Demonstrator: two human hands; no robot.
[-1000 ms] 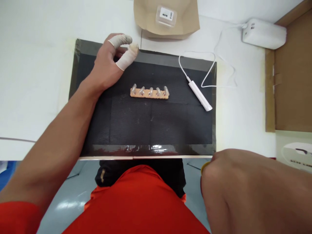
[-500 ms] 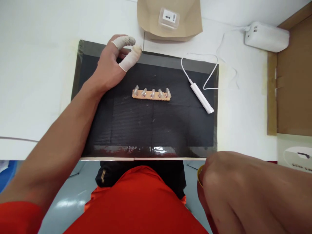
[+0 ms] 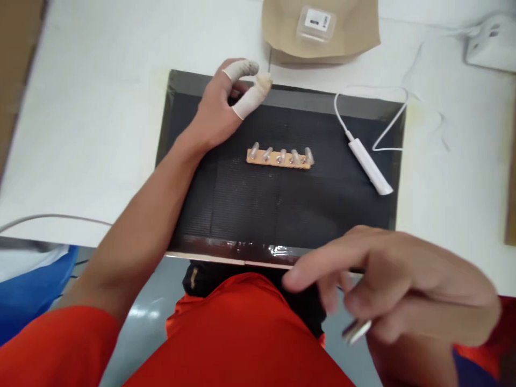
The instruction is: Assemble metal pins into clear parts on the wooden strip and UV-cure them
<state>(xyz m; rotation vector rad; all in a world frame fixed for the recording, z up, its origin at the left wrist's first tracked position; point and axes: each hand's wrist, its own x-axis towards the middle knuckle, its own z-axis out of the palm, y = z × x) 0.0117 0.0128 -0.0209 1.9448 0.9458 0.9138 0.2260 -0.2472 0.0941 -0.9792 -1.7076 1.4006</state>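
At the far left of the black mat [image 3: 242,209] rests my left hand [image 3: 220,110], white finger cots on thumb and index finger. Its thumb and index tips are apart, with nothing seen between them; the other fingers are mostly hidden. In front of it lies a tan strip [image 3: 273,159] bearing several short, clear tube-like pieces [image 3: 282,156] in a row. My right hand [image 3: 387,269], slightly blurred, is raised at the mat's near right edge. Its index finger stretches left, while a silvery metal-tipped tool [image 3: 357,331] sticks out below its curled fingers; the rest is hidden.
A white pen-shaped device [image 3: 371,166] with a looping cable [image 3: 389,126] lies at the mat's right. Behind the mat stands a brown paper container [image 3: 278,37] with a clear plastic box [image 3: 316,26] in it. A white power block [image 3: 494,43] is at the back right.
The view has shifted, so the mat and everything on it appear farther right. My right hand has come up and left over the near edge, its fingers and the metal tool now showing.
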